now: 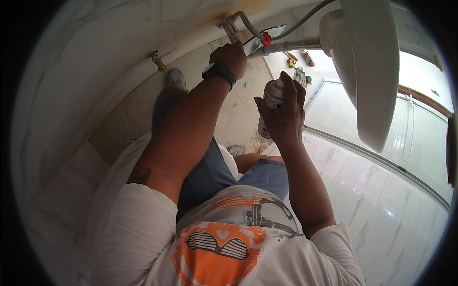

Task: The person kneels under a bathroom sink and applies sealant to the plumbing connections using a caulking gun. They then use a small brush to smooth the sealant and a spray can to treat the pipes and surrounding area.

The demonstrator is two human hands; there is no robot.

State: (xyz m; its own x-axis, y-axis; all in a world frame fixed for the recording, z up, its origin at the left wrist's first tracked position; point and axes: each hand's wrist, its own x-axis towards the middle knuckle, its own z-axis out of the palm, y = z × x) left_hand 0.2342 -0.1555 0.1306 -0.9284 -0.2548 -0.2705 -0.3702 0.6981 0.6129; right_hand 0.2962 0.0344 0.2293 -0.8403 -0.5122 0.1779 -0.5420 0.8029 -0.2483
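Note:
My right hand (287, 112) is wrapped round an upright spray can (265, 125), with a finger up at its top. My left hand (230, 59), with a dark watch on the wrist, is closed just below a wall pipe fitting (230, 29). Its fingers are mostly hidden, so what it grips cannot be made out. Close to that hand a thin flat sheet (274, 30) sticks out behind the grey hose (250, 27). A red clip (266, 40) sits around the hose, near a grey drain pipe (298, 45).
A white basin (377, 71) overhangs at the right. On the floor beyond my right hand lie a yellow tape roll (291, 62), a red and black tube (307, 58) and a metal tool (300, 76). A brass valve (157, 62) projects from the left wall. A white panelled door (381, 119) lies to the right.

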